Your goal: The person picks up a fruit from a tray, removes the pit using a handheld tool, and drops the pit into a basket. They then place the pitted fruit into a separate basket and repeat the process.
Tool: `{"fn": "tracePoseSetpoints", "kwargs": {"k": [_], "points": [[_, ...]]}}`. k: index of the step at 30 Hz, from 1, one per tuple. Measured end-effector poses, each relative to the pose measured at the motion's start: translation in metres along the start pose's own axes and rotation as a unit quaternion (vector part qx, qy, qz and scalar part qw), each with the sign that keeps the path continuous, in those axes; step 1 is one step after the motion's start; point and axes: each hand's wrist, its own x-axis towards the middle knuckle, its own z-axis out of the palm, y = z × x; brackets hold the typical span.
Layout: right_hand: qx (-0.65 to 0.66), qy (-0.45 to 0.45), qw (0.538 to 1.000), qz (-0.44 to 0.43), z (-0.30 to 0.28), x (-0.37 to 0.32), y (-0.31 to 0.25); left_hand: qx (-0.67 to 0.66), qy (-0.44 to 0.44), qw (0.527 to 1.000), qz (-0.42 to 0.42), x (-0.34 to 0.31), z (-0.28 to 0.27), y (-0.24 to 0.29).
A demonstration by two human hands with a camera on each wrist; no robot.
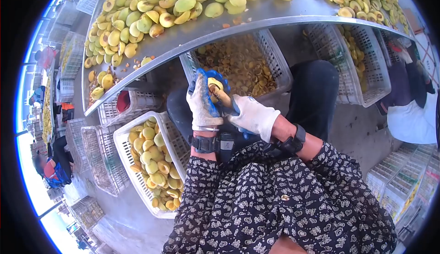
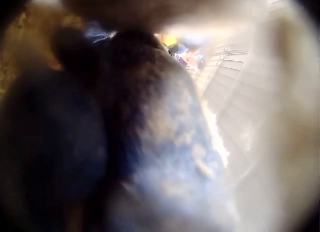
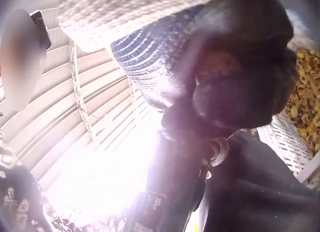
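In the head view the left hand (image 1: 201, 99), in a white and blue glove, grips a yellow-green fruit (image 1: 214, 83) whose cut side shows brown. The gloved right hand (image 1: 254, 115) curls round a light brown tool or handle (image 1: 223, 99) that meets the fruit. Blurred blue glove fingers (image 2: 165, 142) fill the left wrist view, hiding the fruit. In the right wrist view the fingers of the right hand (image 3: 220, 76) are curled and dark; what they hold is hard to make out.
A metal table (image 1: 183, 41) heaped with halved fruit (image 1: 185, 4) spans the top. Under its edge stands a crate (image 1: 280, 66) of brown-yellow pieces. Another crate (image 1: 123, 148) of fruit halves stands at the left, and more crates (image 1: 373, 86) at the right. Other people are at both sides.
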Motion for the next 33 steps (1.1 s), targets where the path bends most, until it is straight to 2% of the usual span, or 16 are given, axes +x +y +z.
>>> {"fn": "tracePoseSetpoints", "kwargs": {"k": [4, 5, 6, 7, 9, 13, 14, 16, 18, 20, 22, 27, 29, 30, 32, 33], "points": [[0.02, -0.025, 0.999, 0.008, 0.005, 0.007, 0.017, 0.031, -0.007, 0.999, -0.044, -0.002, -0.001, 0.002], [-0.07, 0.056, 0.994, -0.062, 0.015, 0.015, 0.032, 0.031, -0.008, 0.999, -0.043, 0.0, -0.001, 0.0], [-0.158, 0.136, 0.969, -0.131, 0.019, 0.018, 0.033, -0.007, -0.009, 0.999, -0.034, 0.002, -0.002, -0.003], [-0.157, 0.137, 0.969, -0.131, 0.019, 0.02, 0.034, -0.044, -0.009, 0.999, -0.026, 0.003, -0.003, -0.005], [-0.224, 0.127, 0.964, -0.069, 0.016, 0.016, 0.022, -0.054, 0.007, 0.998, -0.033, 0.004, -0.001, -0.006], [-0.224, 0.127, 0.965, -0.06, 0.019, 0.019, 0.026, -0.03, 0.03, 0.998, -0.047, 0.006, -0.008, -0.007], [-0.205, 0.113, 0.97, -0.069, 0.02, 0.021, 0.029, -0.03, 0.032, 0.998, -0.049, 0.007, -0.012, -0.008], [-0.187, 0.098, 0.974, -0.077, 0.018, 0.023, 0.032, -0.008, -0.018, 0.994, -0.105, 0.01, -0.019, -0.008], [-0.002, -0.051, 0.998, 0.025, 0.007, 0.025, 0.026, 0.027, 0.0, 0.994, -0.109, 0.011, -0.017, -0.007], [-0.028, -0.036, 0.999, 0.02, 0.011, 0.03, 0.034, 0.065, 0.014, 0.991, -0.115, 0.011, -0.012, -0.005], [-0.197, 0.093, 0.973, -0.071, 0.02, 0.03, 0.042, 0.002, 0.03, 0.992, -0.125, 0.007, -0.006, -0.003], [-0.127, 0.059, 0.988, -0.061, 0.014, 0.032, 0.043, 0.044, 0.02, 0.992, -0.115, 0.007, -0.012, -0.005], [0.069, -0.1, 0.992, -0.011, 0.007, 0.037, 0.043, 0.06, 0.002, 0.99, -0.13, 0.008, -0.014, -0.003], [0.07, -0.1, 0.992, -0.011, 0.008, 0.036, 0.042, 0.06, 0.002, 0.99, -0.131, 0.008, -0.014, -0.002], [-0.008, -0.012, 1.0, 0.017, 0.014, 0.03, 0.036, 0.027, -0.015, 0.988, -0.152, 0.006, -0.012, 0.001], [-0.109, 0.066, 0.988, -0.088, 0.019, 0.036, 0.047, 0.022, -0.031, 0.99, -0.135, 0.009, -0.014, -0.002]]}}
